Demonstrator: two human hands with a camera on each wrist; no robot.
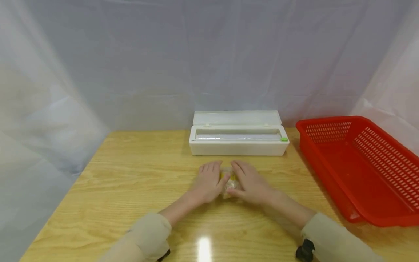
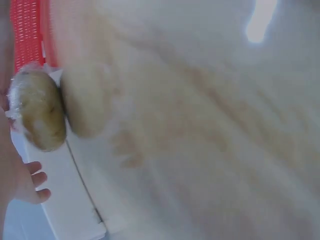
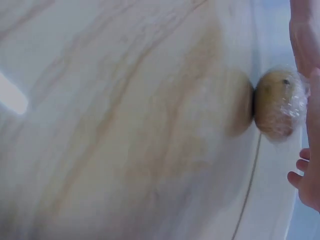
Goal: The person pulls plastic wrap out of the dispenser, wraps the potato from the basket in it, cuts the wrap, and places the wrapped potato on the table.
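Note:
A potato (image 1: pixel 231 185) in clear plastic film lies on the table between the two hands. In the left wrist view the wrapped potato (image 2: pixel 42 112) shows shiny, crinkled film along its top. My left hand (image 1: pixel 209 182) holds it from the left, the thumb lying over the film. From the right, my right hand (image 1: pixel 253 183) holds it with the thumb at its near end and the forefinger by its far end. Several fingers of the right hand (image 3: pixel 310 180) hang beside the potato, apart from it. The hands partly cover the potato in the head view.
Behind the hands stands a long white dispenser box (image 1: pixel 239 149), lid raised, with a film roll (image 1: pixel 237 137) inside and a green tab (image 1: pixel 284 139) at its right end. A red perforated basket (image 1: pixel 347 193) stands on the right. White sheeting (image 1: pixel 154 72) hangs behind the wooden table (image 1: pixel 131 174).

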